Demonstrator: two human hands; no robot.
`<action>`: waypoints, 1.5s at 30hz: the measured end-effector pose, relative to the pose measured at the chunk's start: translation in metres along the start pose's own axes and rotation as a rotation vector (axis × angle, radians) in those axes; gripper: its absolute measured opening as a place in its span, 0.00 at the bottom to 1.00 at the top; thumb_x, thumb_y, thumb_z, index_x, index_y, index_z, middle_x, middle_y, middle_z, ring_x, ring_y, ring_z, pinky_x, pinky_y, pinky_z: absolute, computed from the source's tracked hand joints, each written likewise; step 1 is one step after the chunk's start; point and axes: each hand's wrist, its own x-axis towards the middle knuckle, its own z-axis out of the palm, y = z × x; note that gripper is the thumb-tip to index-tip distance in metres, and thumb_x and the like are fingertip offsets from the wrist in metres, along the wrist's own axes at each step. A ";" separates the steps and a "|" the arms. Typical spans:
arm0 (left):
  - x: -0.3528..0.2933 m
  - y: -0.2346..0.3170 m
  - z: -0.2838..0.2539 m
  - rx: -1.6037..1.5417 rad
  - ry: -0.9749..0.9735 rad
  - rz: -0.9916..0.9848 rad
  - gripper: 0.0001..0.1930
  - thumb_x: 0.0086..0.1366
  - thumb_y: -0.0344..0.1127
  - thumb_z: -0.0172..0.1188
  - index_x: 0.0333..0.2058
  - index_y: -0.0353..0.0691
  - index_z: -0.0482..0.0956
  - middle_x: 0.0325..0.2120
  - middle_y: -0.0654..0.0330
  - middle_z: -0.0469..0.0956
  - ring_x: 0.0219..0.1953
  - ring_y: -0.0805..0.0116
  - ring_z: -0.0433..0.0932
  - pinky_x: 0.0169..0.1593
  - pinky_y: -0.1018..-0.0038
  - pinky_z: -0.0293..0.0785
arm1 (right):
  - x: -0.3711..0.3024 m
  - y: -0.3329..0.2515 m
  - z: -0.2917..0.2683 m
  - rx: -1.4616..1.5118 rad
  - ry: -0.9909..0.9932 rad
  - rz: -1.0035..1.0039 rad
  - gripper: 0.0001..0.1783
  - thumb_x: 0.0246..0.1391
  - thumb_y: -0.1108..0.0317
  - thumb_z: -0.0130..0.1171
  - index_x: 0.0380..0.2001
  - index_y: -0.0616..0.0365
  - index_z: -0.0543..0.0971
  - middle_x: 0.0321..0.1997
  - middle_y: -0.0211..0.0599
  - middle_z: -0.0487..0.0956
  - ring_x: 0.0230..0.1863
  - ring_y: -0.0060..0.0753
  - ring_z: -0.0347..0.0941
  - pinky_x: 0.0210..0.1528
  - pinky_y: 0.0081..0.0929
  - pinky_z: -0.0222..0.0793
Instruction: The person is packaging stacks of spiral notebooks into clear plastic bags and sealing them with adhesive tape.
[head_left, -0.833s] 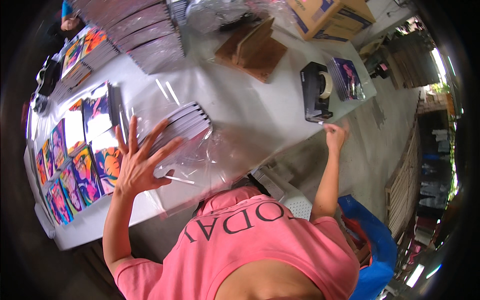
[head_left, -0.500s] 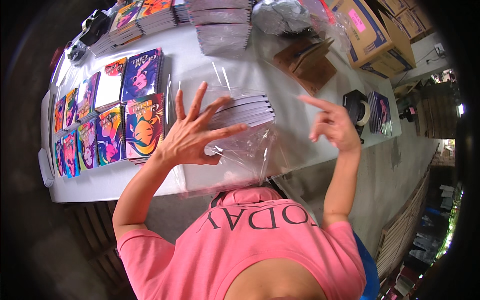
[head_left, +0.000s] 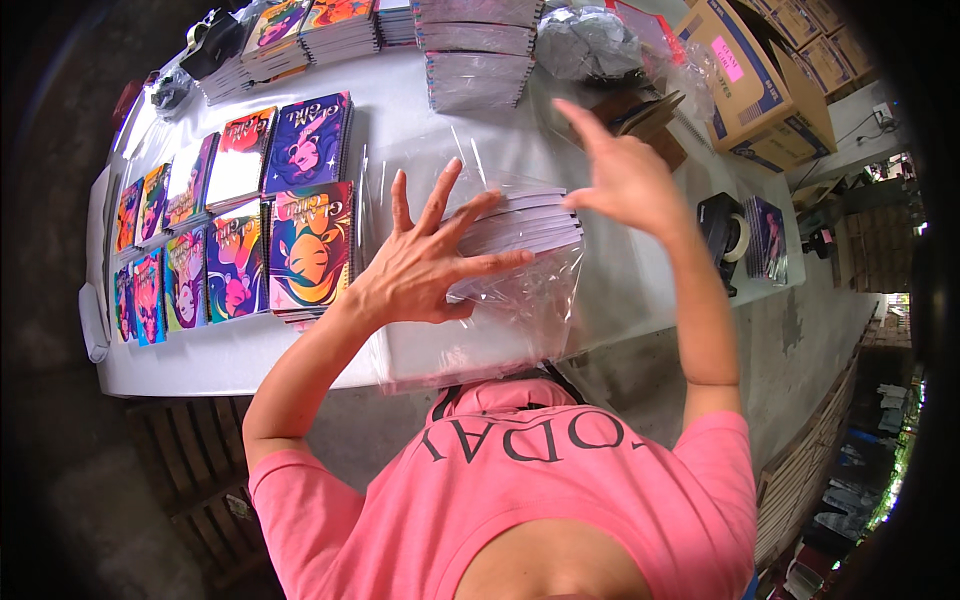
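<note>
A stack of notebooks (head_left: 525,232), with white page edges showing, lies inside a clear plastic sheet or bag (head_left: 520,305) near the table's front edge. My left hand (head_left: 420,262) rests on the stack and plastic with its fingers spread wide. Just beyond the stack's right end is my right hand (head_left: 635,180), raised and holding nothing I can see. Its index finger points away and to the left, and the thumb sticks out toward the stack; the other fingers are mostly hidden.
Two rows of colourful spiral notebooks (head_left: 310,245) lie left of the stack. Wrapped notebook piles (head_left: 475,65) stand at the back. Right of my hand are a tape dispenser (head_left: 722,235) and a small notebook stack (head_left: 766,240). Brown cardboard (head_left: 650,115) and an open carton (head_left: 760,90) lie farther back.
My right hand has moved left and away from me, closer to the stack's far right corner. My left hand stays spread on the stack. The whole view has shifted slightly.
</note>
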 end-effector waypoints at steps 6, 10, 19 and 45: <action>0.014 0.021 0.025 -0.261 0.819 -0.088 0.11 0.46 0.41 0.69 0.31 0.56 0.86 0.48 0.59 0.69 0.63 0.50 0.57 0.66 0.45 0.33 | -0.035 0.054 0.096 0.640 0.126 -0.586 0.28 0.34 0.63 0.74 0.44 0.50 0.80 0.68 0.39 0.54 0.69 0.38 0.48 0.64 0.34 0.52; 0.009 0.028 0.016 -0.550 0.916 -0.369 0.16 0.42 0.46 0.72 0.32 0.50 0.85 0.52 0.50 0.63 0.63 0.49 0.53 0.65 0.50 0.43 | -0.032 0.030 0.131 1.360 0.258 -0.422 0.13 0.37 0.62 0.73 0.30 0.49 0.85 0.68 0.39 0.56 0.70 0.37 0.46 0.65 0.36 0.49; 0.013 0.020 0.040 -0.838 0.712 -0.635 0.11 0.48 0.39 0.72 0.28 0.41 0.83 0.41 0.50 0.75 0.45 0.64 0.75 0.46 0.70 0.71 | -0.011 0.018 0.095 1.177 0.107 -0.281 0.23 0.37 0.65 0.74 0.41 0.54 0.80 0.64 0.40 0.62 0.63 0.38 0.57 0.61 0.36 0.55; 0.030 -0.009 0.001 -0.657 0.401 -0.668 0.07 0.49 0.34 0.68 0.29 0.42 0.85 0.26 0.55 0.82 0.29 0.65 0.81 0.37 0.71 0.73 | 0.027 0.011 0.075 0.744 0.109 -0.446 0.09 0.43 0.65 0.67 0.31 0.52 0.84 0.34 0.30 0.82 0.39 0.28 0.77 0.49 0.31 0.67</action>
